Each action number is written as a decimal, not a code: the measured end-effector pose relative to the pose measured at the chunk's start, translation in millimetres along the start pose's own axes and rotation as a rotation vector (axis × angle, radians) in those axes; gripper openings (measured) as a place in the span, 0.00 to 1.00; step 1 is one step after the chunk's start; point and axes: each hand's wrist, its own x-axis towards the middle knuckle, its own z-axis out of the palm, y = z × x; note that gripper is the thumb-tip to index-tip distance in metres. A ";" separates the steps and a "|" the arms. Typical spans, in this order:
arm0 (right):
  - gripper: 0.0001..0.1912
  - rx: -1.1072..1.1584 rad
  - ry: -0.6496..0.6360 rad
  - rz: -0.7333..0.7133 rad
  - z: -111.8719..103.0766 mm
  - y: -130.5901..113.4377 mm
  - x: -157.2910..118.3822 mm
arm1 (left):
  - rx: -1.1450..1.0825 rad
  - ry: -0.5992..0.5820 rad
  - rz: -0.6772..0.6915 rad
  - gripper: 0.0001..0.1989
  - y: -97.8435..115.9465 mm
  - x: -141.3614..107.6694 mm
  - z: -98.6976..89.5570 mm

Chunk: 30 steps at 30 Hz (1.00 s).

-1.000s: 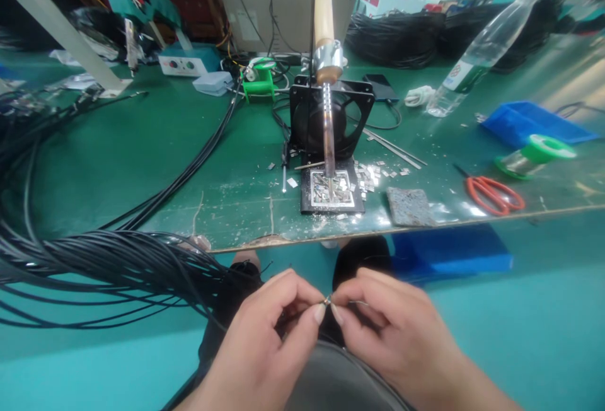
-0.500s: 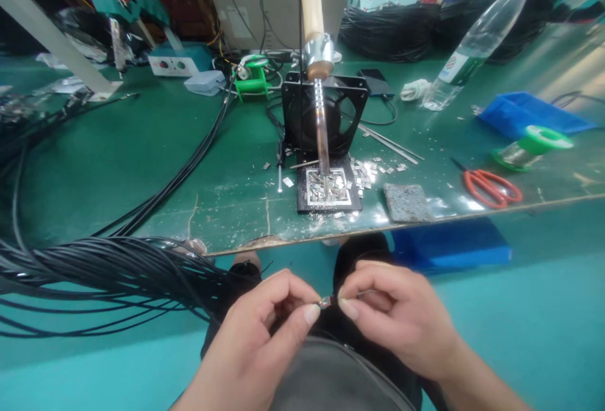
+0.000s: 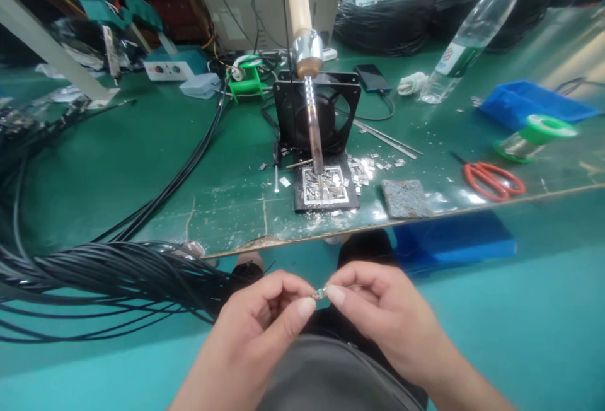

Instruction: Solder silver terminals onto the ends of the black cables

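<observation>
R hand (image 3: 385,316) nearer L hand (image 3: 262,329); sm. metal pc. (image 3: 319,294) btwn.

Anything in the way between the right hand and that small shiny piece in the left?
Nothing visible. The small shiny piece is pinched in the left hand; the right hand has its fingertips right at the other end. The green bench and soldering iron lie beyond both hands.
</observation>
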 end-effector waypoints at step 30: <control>0.15 -0.128 0.125 -0.005 4.0 6.9 -8.7 | -0.368 0.006 -0.199 0.12 5.1 9.9 0.7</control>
